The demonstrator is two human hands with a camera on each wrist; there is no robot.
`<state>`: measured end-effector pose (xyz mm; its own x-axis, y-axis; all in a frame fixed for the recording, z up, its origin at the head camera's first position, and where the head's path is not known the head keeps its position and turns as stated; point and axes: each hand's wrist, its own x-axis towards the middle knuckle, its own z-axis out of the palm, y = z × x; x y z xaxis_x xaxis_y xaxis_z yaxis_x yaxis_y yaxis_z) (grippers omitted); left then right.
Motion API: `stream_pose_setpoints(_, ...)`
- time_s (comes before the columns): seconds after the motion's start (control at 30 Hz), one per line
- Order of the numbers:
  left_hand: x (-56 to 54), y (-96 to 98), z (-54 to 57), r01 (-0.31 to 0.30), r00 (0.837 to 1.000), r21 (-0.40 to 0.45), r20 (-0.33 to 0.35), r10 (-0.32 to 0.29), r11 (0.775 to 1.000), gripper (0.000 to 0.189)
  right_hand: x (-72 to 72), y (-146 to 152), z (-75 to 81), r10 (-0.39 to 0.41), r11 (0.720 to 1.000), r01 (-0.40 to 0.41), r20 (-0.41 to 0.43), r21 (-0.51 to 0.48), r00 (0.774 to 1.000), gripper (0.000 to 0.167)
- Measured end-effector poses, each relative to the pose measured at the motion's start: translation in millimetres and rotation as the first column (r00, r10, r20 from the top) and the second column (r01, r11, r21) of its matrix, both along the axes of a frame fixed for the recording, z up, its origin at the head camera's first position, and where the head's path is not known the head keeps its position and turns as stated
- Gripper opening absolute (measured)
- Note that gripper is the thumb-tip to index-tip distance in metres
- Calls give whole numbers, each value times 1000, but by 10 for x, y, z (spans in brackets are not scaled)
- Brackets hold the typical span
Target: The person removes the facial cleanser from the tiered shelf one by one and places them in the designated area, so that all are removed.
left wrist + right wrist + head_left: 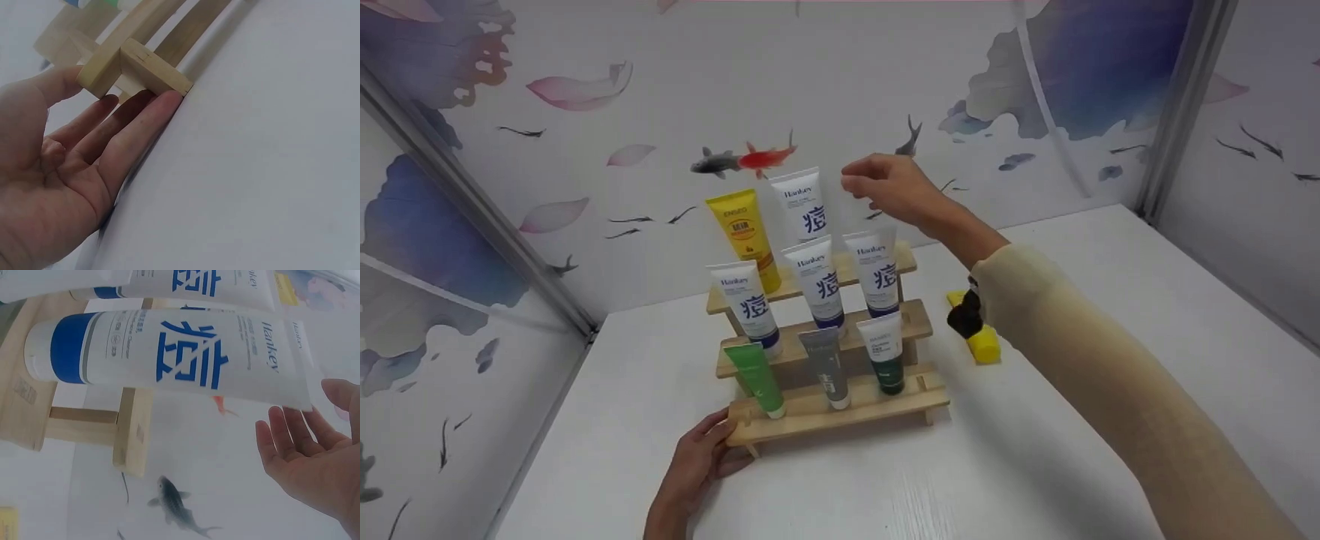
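A three-step wooden display rack [840,424] holds upright squeeze tubes. My left hand [701,457] grips its front left end; in the left wrist view the thumb lies on the shelf end [101,73] and the fingers touch the leg below. My right hand [904,187] hovers beside the top step, fingers loosely bent and holding nothing. Nearest to it are the white Hankey tube [801,206] on the top step and another white Hankey tube [876,270] on the middle step. In the right wrist view, the fingertips are right by the crimped end of a white tube [140,354].
A yellow tube [746,236] shares the top step. Two more white tubes stand on the middle step. Green [757,379], grey [826,367] and white-and-dark-green [883,352] tubes line the bottom. Another yellow tube [985,346] lies on the white table, partly hidden by the right wrist. Printed panels surround the table.
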<state>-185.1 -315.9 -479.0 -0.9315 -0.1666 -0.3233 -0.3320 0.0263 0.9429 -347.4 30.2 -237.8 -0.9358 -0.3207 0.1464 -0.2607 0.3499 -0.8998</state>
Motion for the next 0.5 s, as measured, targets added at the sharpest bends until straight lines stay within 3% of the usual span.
stream_pose_setpoints(0.5, -3, 46, 40, -1, 1000, -38, 23, 2, 999, 50, -54, -297, 118, 20, 999, -21, 19, 37, 1000, 43)
